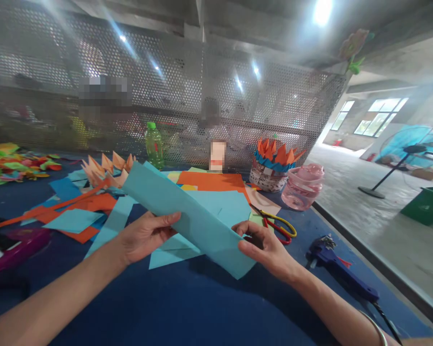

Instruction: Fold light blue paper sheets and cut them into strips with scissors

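A long light-blue sheet of paper [187, 218], folded lengthwise, slants across the middle of the view above the table. My left hand [147, 235] pinches its lower edge left of centre, thumb on the near face. Near the lower right end, my right hand [261, 245] grips the upper edge between thumb and curled fingers. Beneath the folded sheet lie more light-blue sheets [222, 204] and a large orange sheet [211, 181]. Scissors with red and yellow handles [279, 228] rest just beyond my right hand.
A blue glue gun [341, 269] lies at the right. Beyond stand a pink cup [303, 187], a pot with orange paper points [272, 166] and a green-capped bottle [154, 146]. Paper scraps [74, 221] cover the left, near a purple tool [19, 252]. A perforated metal screen [180, 81] rises behind.
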### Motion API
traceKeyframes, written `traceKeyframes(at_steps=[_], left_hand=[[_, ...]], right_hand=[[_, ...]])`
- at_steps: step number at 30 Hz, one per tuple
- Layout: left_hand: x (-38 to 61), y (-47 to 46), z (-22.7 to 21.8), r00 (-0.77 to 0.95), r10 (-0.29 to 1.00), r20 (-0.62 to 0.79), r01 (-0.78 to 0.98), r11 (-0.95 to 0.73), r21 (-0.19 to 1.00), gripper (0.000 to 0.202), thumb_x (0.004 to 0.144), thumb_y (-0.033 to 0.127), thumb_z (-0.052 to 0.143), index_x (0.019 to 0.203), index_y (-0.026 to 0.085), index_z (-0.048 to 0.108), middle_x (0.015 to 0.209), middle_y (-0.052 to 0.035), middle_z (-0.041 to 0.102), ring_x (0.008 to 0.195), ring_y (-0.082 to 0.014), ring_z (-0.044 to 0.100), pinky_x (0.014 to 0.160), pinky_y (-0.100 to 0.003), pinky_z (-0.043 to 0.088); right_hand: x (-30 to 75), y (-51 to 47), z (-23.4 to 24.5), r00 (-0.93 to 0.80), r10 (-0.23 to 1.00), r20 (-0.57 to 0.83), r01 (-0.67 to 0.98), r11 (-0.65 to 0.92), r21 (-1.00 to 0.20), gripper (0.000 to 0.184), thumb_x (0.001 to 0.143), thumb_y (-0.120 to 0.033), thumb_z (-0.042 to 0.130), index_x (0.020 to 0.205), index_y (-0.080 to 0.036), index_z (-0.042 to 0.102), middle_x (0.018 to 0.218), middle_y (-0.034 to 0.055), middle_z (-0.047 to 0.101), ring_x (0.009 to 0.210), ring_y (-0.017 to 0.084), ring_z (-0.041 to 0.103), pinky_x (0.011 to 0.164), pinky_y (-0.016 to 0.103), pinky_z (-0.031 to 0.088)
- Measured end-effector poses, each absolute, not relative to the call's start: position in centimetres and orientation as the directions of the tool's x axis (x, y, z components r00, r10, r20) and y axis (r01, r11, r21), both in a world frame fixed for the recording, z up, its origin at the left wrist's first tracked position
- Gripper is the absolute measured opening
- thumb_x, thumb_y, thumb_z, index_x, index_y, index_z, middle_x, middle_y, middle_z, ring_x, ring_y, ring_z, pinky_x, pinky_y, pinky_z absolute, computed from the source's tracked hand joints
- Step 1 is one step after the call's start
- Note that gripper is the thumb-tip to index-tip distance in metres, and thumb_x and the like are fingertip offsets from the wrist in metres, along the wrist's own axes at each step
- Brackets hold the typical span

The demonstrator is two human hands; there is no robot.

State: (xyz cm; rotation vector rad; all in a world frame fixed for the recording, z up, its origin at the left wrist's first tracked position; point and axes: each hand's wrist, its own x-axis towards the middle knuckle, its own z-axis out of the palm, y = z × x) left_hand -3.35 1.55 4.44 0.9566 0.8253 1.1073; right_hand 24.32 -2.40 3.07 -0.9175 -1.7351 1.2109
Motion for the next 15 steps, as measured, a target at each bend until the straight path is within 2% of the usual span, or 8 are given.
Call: traceKeyframes(at_steps=[3,6,9,12,15], left_hand=[[-3.8,1.7,4.0,0.196,0.978,-0.070,-0.382,0.142,0.913,0.024,0.060,0.023,0.083,0.082,0.023,0.075,0.093,-0.0039,0.077,0.094,-0.0264,0.070,0.085,-0.039,0.058],[-4.1,1.6,3.8,0.194,0.980,-0.039,-0.374,0.111,0.921,0.030,0.054,0.028,0.087,0.082,0.025,0.075,0.093,-0.0035,0.077,0.094,-0.0290,0.070,0.083,-0.041,0.059],[-4.1,1.6,3.9,0.300,0.954,0.009,-0.353,0.102,0.930,0.035,0.055,0.036,0.087,0.087,0.025,0.076,0.097,-0.0048,0.077,0.094,-0.0314,0.070,0.079,-0.042,0.060],[-3.9,1.6,4.1,0.298,0.955,0.011,-0.357,0.101,0.929,0.030,0.057,0.033,0.087,0.083,0.025,0.076,0.090,-0.0026,0.077,0.086,-0.0280,0.072,0.076,-0.039,0.060],[-3.7,1.5,4.4,0.246,0.968,-0.052,-0.351,0.139,0.926,0.026,0.059,0.028,0.086,0.082,0.022,0.075,0.081,-0.0003,0.077,0.080,-0.0234,0.072,0.074,-0.034,0.060]], right_hand=[[24.2,-2.6,3.1,-0.548,0.828,0.122,-0.104,0.077,-0.992,0.048,0.089,-0.063,0.041,0.104,-0.019,0.057,0.112,0.0092,0.060,0.102,0.021,0.055,0.087,0.034,0.042],[23.8,-2.9,3.0,-0.652,0.757,0.045,-0.180,-0.097,-0.979,0.059,0.090,-0.067,0.032,0.121,-0.021,0.051,0.118,0.0125,0.060,0.109,0.024,0.056,0.093,0.042,0.041],[23.3,-3.3,3.2,-0.705,0.709,-0.008,-0.161,-0.172,-0.972,0.062,0.086,-0.067,0.044,0.127,-0.020,0.048,0.110,0.0129,0.063,0.103,0.025,0.058,0.092,0.043,0.043],[23.1,-3.6,3.6,-0.705,0.709,-0.031,-0.141,-0.182,-0.973,0.060,0.081,-0.058,0.060,0.125,-0.018,0.051,0.088,0.0056,0.061,0.082,0.018,0.059,0.079,0.033,0.046],[23.0,-3.8,3.7,-0.681,0.732,-0.033,-0.114,-0.150,-0.982,0.051,0.078,-0.053,0.068,0.112,-0.016,0.058,0.078,0.0001,0.055,0.069,0.011,0.051,0.066,0.024,0.039]])
